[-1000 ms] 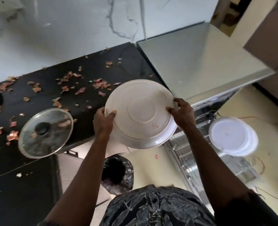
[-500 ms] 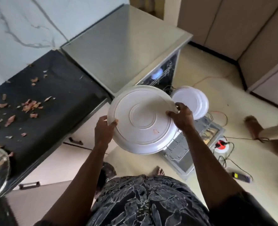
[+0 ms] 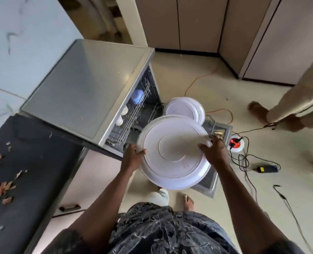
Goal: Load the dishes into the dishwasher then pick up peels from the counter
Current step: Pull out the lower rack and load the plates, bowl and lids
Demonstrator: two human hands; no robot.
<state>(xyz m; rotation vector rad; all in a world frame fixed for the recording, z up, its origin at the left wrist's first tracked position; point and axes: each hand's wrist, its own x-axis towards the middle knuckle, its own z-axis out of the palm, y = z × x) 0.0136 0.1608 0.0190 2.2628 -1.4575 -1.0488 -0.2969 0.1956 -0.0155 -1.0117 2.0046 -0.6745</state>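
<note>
Both hands were clamped on one large white plate (image 3: pixel 174 153). The left hand (image 3: pixel 133 159) gripped its left rim and the right hand (image 3: pixel 214 154) its right rim, each with the thumb on the upturned face. The plate's foot ring faced the camera, so it was carried underside up, tilted only slightly off flat.

- The dishwasher (image 3: pixel 89 85) stood open ahead and to the left.
- Its door (image 3: pixel 206 186) was dropped flat under the plate.
- The lower rack (image 3: pixel 211 123) was drawn out over the door and mostly hidden behind the plate.
- The racked plates (image 3: pixel 184 109) stood on edge just beyond the held plate's far rim. The two overlapped in view, and the gap in height between them could not be told.

Key relation: the target slot lay directly below and a little forward of the hands. The right hand was nearer the rack's outer end and the left hand nearer the dishwasher's mouth.

Judgement: the plate would need tipping from near-flat onto its edge, face parallel to the racked plates, then lowering. The risk was its far rim clipping those plates.

The peels (image 3: pixel 2 187) lay untouched on the black desk (image 3: pixel 32 158), well off to the left.
</note>
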